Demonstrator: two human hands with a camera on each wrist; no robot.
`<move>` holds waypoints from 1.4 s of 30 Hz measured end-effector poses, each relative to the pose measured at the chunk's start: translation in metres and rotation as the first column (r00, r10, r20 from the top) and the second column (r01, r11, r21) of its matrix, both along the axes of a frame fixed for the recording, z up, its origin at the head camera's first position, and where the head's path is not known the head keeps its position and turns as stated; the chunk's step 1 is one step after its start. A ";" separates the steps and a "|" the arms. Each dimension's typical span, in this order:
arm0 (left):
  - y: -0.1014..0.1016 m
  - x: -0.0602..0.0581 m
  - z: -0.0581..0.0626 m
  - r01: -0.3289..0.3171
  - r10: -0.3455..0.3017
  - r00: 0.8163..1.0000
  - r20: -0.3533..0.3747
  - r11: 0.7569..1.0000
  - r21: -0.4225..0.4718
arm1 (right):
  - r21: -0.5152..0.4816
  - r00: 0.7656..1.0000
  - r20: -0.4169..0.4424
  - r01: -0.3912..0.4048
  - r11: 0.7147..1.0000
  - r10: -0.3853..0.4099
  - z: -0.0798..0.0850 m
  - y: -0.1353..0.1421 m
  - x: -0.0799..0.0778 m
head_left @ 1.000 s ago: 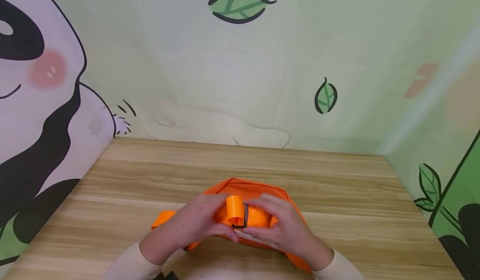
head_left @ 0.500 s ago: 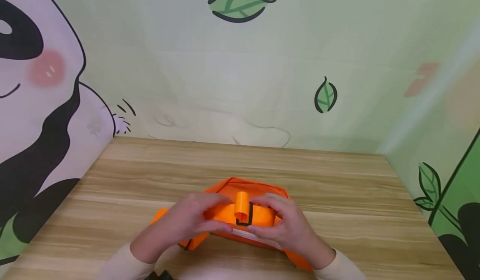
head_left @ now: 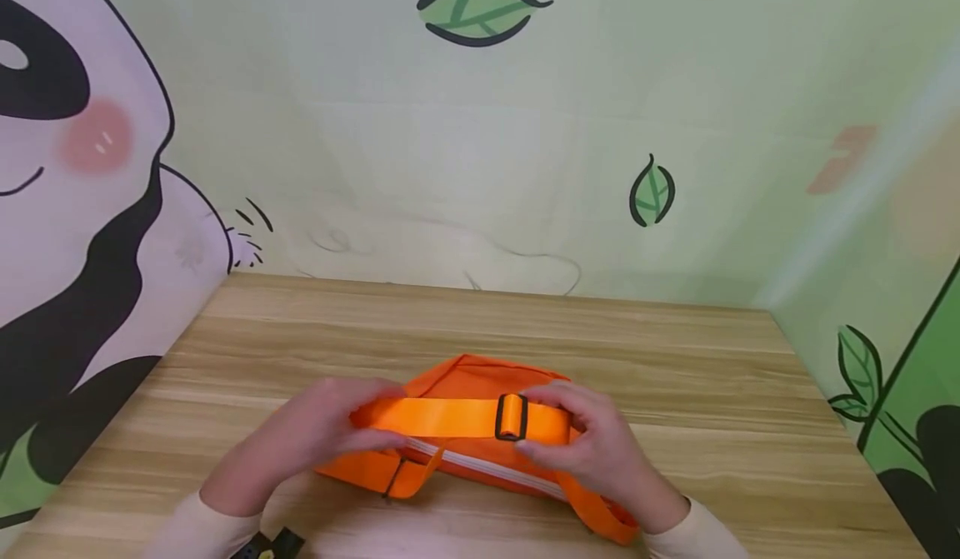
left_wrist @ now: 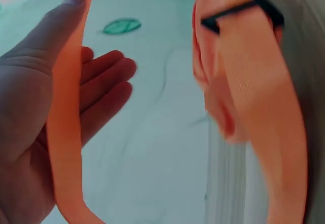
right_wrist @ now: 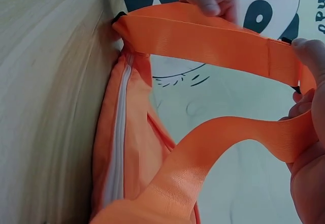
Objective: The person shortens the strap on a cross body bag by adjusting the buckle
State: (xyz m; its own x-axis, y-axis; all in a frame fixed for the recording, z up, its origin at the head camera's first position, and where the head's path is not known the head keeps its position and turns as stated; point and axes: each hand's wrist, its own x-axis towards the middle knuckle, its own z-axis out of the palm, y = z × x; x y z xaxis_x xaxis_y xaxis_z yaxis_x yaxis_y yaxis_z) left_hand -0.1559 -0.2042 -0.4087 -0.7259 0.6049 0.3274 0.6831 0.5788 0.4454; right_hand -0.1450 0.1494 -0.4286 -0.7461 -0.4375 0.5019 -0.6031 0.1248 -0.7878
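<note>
An orange waist bag (head_left: 487,376) with a white zipper (head_left: 487,465) lies on the table. Its strap (head_left: 450,417) stretches between both hands above the bag, with a black slide buckle (head_left: 512,417) on it. My left hand (head_left: 315,426) holds the strap's left bend; in the left wrist view the thumb and fingers (left_wrist: 104,74) lie on either side of the webbing. With thumb and fingers at its edges, my right hand (head_left: 585,438) grips the strap close beside the buckle. A loose strap section with a second black buckle (left_wrist: 244,13) hangs near the left hand.
The wood-grain table (head_left: 712,392) spreads around the bag. A light green backdrop (head_left: 337,126) with leaf drawings and a panda (head_left: 82,209) stands behind and at the sides. A small black object (head_left: 277,544) shows by the left sleeve.
My left hand has drawn away to the left, and the raised strap loop at the buckle has flattened into a longer stretch. The buckle and right hand have shifted slightly right.
</note>
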 end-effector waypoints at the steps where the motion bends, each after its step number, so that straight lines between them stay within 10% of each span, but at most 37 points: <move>1: -0.003 -0.001 0.001 -0.005 0.006 1.000 0.026 1.000 -0.012 | -0.001 1.000 0.005 0.002 1.000 -0.002 0.000 0.000 0.000; 8: 0.011 -0.001 0.007 -0.021 0.035 0.983 0.183 0.997 -0.077 | 0.003 0.999 0.041 0.003 1.000 -0.003 0.003 -0.008 0.000; 18: 0.079 0.002 -0.004 0.073 -0.154 0.939 0.308 0.963 0.258 | 0.039 1.000 -0.026 0.012 0.999 -0.011 0.004 -0.016 -0.002; 29: 0.074 0.001 -0.008 0.021 -0.156 0.921 0.358 0.935 0.354 | 0.150 0.991 -0.119 0.072 0.986 -0.054 0.004 -0.001 -0.003; 42: 0.065 0.000 -0.010 0.065 -0.141 0.968 0.206 0.939 0.337 | 0.114 0.986 -0.162 0.046 0.992 -0.028 0.002 0.002 -0.005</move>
